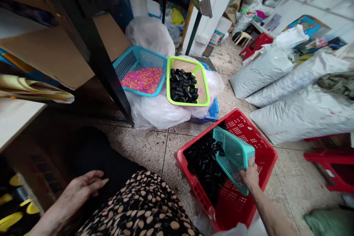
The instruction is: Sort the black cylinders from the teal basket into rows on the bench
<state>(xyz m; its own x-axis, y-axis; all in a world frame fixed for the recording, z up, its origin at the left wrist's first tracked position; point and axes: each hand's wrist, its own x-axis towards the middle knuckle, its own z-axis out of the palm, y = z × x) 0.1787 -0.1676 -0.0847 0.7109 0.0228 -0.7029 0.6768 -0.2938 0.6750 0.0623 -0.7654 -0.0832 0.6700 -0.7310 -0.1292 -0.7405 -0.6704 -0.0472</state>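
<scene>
My right hand [250,177] grips the near rim of a small teal basket [233,155], which is tilted on edge inside a red crate [267,155]. Several small black plastic parts [203,166] lie heaped in the crate's left half, against the teal basket. My left hand [80,191] rests by my lap with its fingers stretched out, holding nothing. A green basket [203,84] with more black parts [183,86] and a blue basket [132,61] of pink and orange bits [142,80] sit on plastic bags further ahead.
A black table leg [103,66] and cardboard sheets [52,55] stand on the left. Large white sacks [301,114] are piled along the right, with a red stool [332,166] beside them. Speckled tile floor [143,147] lies between my knee and the baskets.
</scene>
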